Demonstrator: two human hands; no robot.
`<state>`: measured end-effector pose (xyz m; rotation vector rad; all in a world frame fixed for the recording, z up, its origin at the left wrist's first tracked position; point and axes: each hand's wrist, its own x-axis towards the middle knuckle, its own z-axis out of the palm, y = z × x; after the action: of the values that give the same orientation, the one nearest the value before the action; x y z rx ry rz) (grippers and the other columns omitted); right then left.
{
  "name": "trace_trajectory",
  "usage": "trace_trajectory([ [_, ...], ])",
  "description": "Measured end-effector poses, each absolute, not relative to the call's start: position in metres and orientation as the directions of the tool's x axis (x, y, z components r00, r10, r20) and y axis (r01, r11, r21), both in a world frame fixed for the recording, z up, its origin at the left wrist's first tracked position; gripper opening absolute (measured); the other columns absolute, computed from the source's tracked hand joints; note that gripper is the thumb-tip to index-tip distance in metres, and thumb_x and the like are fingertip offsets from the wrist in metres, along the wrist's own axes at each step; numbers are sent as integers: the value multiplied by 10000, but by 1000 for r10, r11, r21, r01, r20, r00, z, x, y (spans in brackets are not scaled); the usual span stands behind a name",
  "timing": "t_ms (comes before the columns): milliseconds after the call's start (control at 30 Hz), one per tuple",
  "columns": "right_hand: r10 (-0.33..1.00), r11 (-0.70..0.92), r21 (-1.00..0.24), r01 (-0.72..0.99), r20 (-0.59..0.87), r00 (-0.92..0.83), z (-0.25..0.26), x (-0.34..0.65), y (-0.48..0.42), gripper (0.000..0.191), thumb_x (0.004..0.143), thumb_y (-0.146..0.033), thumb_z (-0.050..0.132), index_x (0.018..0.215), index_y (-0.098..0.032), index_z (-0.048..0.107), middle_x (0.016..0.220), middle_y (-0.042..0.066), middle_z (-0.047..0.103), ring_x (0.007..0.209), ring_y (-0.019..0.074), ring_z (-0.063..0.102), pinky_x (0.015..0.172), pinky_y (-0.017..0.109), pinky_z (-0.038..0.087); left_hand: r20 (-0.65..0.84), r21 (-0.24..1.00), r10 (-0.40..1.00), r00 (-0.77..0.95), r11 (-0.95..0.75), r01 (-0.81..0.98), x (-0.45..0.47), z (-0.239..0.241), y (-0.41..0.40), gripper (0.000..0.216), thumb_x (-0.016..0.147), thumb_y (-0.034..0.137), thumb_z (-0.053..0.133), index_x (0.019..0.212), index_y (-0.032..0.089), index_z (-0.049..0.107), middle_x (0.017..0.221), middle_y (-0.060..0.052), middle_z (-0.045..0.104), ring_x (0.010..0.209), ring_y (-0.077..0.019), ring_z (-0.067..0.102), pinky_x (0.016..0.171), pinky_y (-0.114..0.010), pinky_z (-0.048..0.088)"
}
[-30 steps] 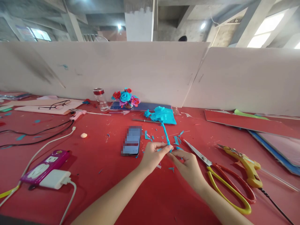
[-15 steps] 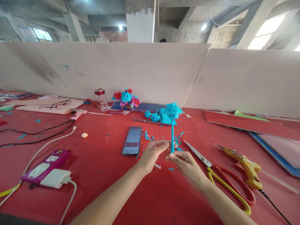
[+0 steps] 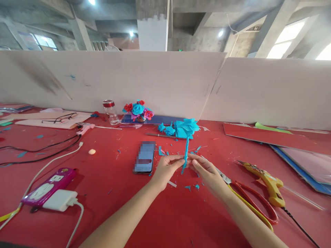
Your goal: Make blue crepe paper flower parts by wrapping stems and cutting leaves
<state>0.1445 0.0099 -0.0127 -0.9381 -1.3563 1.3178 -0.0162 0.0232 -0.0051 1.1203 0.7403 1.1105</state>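
A blue paper flower (image 3: 190,127) stands upright over the table, its wrapped stem (image 3: 186,148) running down to a loose, ragged tip. My left hand (image 3: 165,170) pinches this stem low down between thumb and fingers. My right hand (image 3: 208,172) is beside the stem on its right, thumb and fingertips brought together close to it. What lies between those right fingertips is hidden. Behind the flower lie smaller blue paper roses (image 3: 169,131) and blue paper (image 3: 178,129). Blue paper scraps (image 3: 197,186) are scattered around my hands.
Scissors (image 3: 254,203) with red and yellow handles and a yellow glue gun (image 3: 269,181) lie to the right. On the left are a phone (image 3: 145,158), a purple power strip (image 3: 49,186) and a pink glue gun (image 3: 85,128). A jar (image 3: 111,113) and flower arrangement (image 3: 139,110) stand behind.
My right hand has moved up from the stem's bottom end to beside my left fingertips. The stem's lower tip now hangs exposed below my left hand. The view has shifted slightly.
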Motion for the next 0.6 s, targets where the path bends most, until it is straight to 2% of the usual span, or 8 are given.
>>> trace_trajectory([
  [133,963,145,-988,-49,153,-224,-12,142,10,264,824,-398,596,1029,-247,667,984,36,669,860,181,580,814,314,432,47,954,933,357,65,-294,-10,-12,20,253,735,297,664,957,182,704,878,-55,725,829,-189,656,825,-311,481],
  [333,987,107,-989,-97,118,-111,-12,141,10,226,774,-419,639,889,-239,712,809,19,697,731,164,605,725,284,464,12,964,943,334,78,-255,-4,-22,20,287,778,398,586,917,170,692,904,-75,709,879,-208,641,844,-340,465],
  [500,989,145,-989,-23,145,-18,-9,147,14,258,712,-438,692,839,-216,720,759,24,694,733,180,603,692,281,455,93,988,990,109,-78,-135,-9,-25,25,246,813,358,505,914,177,637,985,-84,668,940,-204,605,831,-312,448],
  [600,984,177,-984,26,177,9,1,154,23,309,700,-467,687,859,-204,714,798,37,698,770,204,611,741,317,459,103,991,994,39,-100,-88,-11,-29,29,217,810,308,484,935,173,599,922,-75,658,881,-189,602,777,-290,446],
])
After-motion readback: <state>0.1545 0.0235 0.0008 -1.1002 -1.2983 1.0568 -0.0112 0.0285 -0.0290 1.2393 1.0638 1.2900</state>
